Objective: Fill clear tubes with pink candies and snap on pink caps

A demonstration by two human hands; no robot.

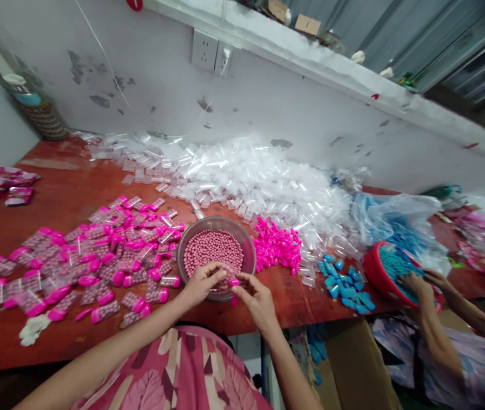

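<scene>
Above the near rim of a bowl (249, 250) of dusky pink beads (212, 246), my two hands meet. My left hand (203, 285) is closed round a small clear plastic container (227, 273) with pink beads in it. Fingers of my right hand (257, 300) pinch a bright pink cap (234, 282) at the container's end; whether it is fully seated I cannot tell. Left of the bowl spreads a heap of bead-filled containers (109, 250) with pink caps. Loose pink caps (277, 246) lie in a pile just right of the bowl.
A large mound of clear containers (242, 171) runs along the wall. Blue caps (347, 287) lie to the right. Beyond them a co-worker's hands (417, 285) reach into a red basin (374, 267) of blue beads. Pink packets (9, 185) and white crumpled material (34, 329) lie left.
</scene>
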